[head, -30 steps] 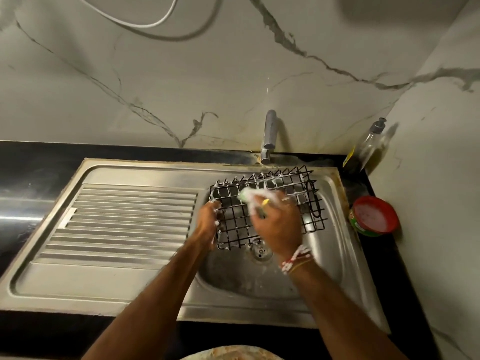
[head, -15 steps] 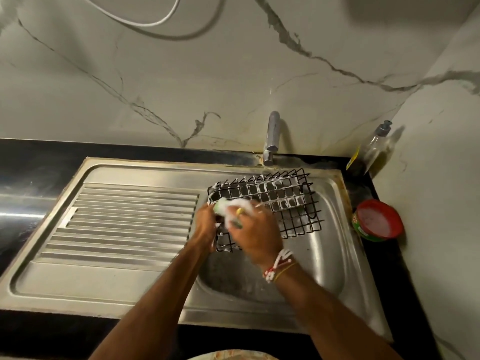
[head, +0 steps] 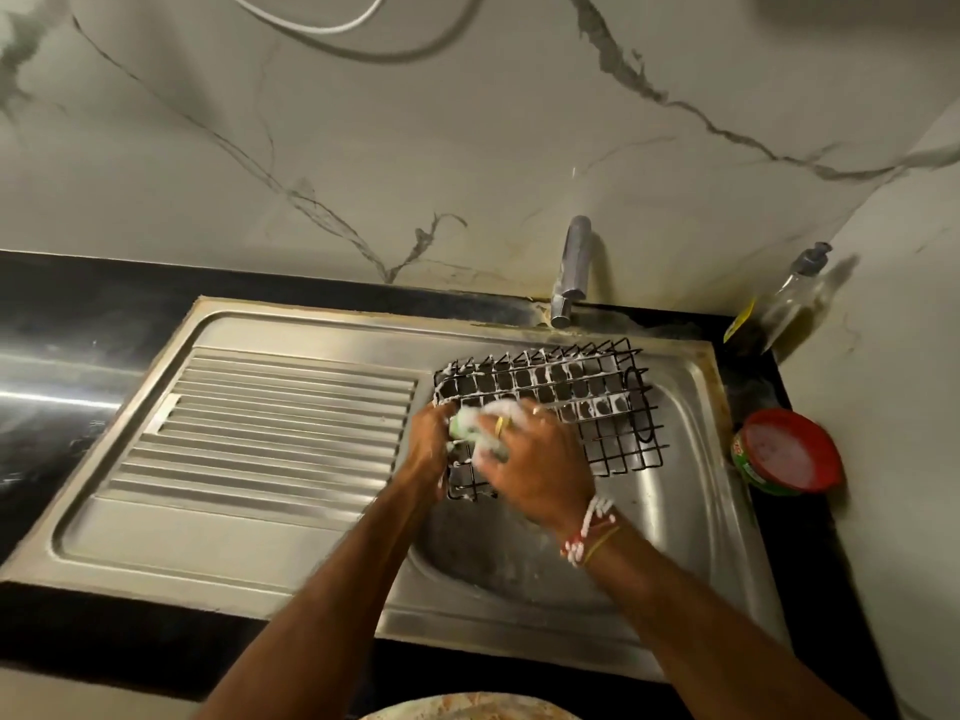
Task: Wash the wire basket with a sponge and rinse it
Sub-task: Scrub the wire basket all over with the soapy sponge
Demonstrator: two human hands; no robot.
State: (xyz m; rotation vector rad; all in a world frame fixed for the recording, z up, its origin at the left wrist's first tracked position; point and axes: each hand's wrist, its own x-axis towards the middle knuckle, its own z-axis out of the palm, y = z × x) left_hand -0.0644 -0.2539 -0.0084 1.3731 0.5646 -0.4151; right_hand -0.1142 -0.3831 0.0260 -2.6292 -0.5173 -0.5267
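Note:
A black wire basket, streaked with white foam, is held tilted over the steel sink bowl. My left hand grips the basket's left end. My right hand holds a green, foam-covered sponge and presses it against the basket's left part, close to my left hand. The sponge is partly hidden under my fingers. No water runs from the tap.
A ribbed steel drainboard lies left of the bowl. A red-lidded green tub of cleaning paste sits on the black counter at right, with a pump soap bottle in the back corner. Marble walls close in behind and at right.
My right hand has slid the sponge leftward along the basket, from its middle toward the left end. My left hand has kept its grip, and the basket has tilted slightly.

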